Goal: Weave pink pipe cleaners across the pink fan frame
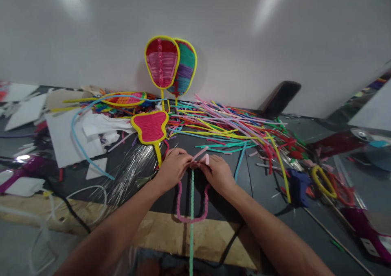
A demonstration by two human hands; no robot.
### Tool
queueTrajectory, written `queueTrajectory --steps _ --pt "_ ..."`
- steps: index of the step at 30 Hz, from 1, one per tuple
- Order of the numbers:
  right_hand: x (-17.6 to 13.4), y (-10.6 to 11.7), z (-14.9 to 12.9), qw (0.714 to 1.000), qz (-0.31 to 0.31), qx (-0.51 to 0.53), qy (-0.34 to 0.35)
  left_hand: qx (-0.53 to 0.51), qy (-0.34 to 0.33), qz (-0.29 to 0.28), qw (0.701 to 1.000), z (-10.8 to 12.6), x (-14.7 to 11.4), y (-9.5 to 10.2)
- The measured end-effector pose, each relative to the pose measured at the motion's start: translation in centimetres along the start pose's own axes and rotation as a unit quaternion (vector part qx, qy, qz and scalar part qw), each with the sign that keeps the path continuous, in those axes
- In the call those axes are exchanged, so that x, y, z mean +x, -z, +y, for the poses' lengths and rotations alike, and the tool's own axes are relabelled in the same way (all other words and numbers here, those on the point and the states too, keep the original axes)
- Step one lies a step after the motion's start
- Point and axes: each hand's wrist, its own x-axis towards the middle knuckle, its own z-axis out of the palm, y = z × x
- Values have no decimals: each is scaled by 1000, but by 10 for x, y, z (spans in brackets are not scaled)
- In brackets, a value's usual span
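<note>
My left hand (174, 166) and my right hand (219, 173) meet near the table's middle, each with fingers pinched on a pink pipe cleaner (191, 220). It is bent into a rounded U that hangs below my hands, and two pale pink ends stick up above my fingers. A twisted green pipe cleaner stem (192, 194) runs from between my hands down across the U towards me. My fingers partly hide where the green and pink meet. Just beyond my left hand lies a fan-like pink panel (151, 127) with a yellow border and stem.
Two yellow-edged panels (161, 60) lean against the grey wall. Loose pipe cleaners (226, 119) lie heaped behind my hands. A dark phone (282, 99) stands at the back right. Purple glue guns lie at left (26, 170) and right (365, 231), near yellow-handled scissors (324, 182).
</note>
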Motion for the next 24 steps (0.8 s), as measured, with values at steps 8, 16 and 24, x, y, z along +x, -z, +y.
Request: queueTrajectory --steps 8,16,24 --pt "-1 0 2 1000 0 4 12 18 0 -21 1000 1 1 0" --pt "0 -5 -4 990 39 132 -41 8 -15 -5 1000 0 0 -3" --pt "2 -10 -1 952 53 295 -67 30 -51 22 998 1 -1 -3"
